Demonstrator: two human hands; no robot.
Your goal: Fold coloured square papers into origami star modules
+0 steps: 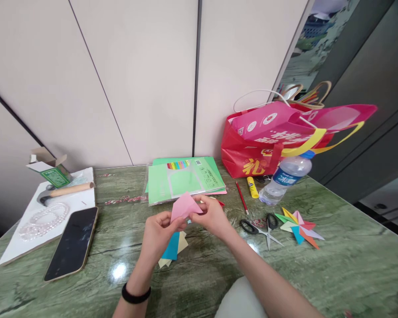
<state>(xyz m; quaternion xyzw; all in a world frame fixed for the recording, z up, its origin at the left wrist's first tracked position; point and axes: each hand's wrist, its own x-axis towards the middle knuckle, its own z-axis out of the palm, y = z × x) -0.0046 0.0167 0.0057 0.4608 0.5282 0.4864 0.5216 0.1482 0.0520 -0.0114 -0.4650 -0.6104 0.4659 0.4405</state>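
Note:
Between my two hands is a folded piece of pink paper (185, 206), raised above the table with a point at its top. My left hand (159, 234) pinches its lower left edge between thumb and fingers. On the other side my right hand (210, 215) grips the right corner. Below them, partly covered by my hands, lie blue and cream paper pieces (171, 248). Some red paper shows behind my right hand. To the right, a multicoloured folded paper star (298, 227) rests flat beside open scissors (263, 230).
Green packs of paper (185, 179) lie by the wall. A red pencil (241, 198), yellow glue stick (252, 187), water bottle (285, 179) and red bag (252, 152) stand or lie right. Left are a phone (73, 243), white board (15, 247), hammer-like tool (69, 190), beads (44, 221) and box (55, 172).

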